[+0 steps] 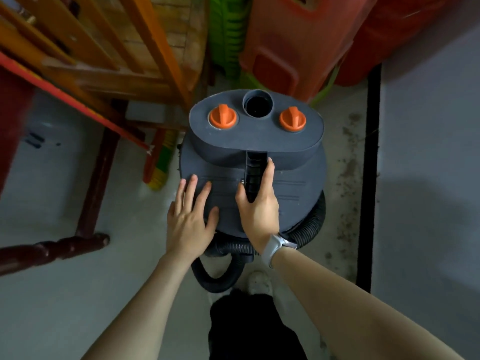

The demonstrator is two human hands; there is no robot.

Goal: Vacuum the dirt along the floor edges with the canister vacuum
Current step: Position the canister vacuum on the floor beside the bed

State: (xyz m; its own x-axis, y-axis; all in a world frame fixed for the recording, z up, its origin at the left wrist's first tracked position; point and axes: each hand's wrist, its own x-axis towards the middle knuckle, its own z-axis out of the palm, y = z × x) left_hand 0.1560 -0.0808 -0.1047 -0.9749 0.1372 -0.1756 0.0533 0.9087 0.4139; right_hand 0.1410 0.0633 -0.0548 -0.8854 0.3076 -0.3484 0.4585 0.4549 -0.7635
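Leftmost, a dark red table leg (96,183) stands on the pale concrete floor (78,294), with a wooden chair frame (109,55) tilted above it and a red, yellow and green broom head (162,162) leaning just beside the canister. Next comes the left hand (188,219), laid flat with straight, spread fingers on the near left part of the lid. Centrally, the canister vacuum (293,178) sits on the floor directly ahead of the person, its dark grey top carrying two orange knobs (222,116) on either side of an open round port (257,103). The right hand (259,201) grasps the black carry handle (254,175), thumb on the handle's left side and fingers curled round its right, a pale wristwatch (275,246) on that wrist. A black ribbed hose (310,224) curls round the canister's near side. Behind it stand a green plastic stool (228,32) and orange plastic chairs (298,42). Further right, dirt (348,157) lies scattered along the floor beside a black skirting strip (371,152) at the foot of a pale wall (428,126).
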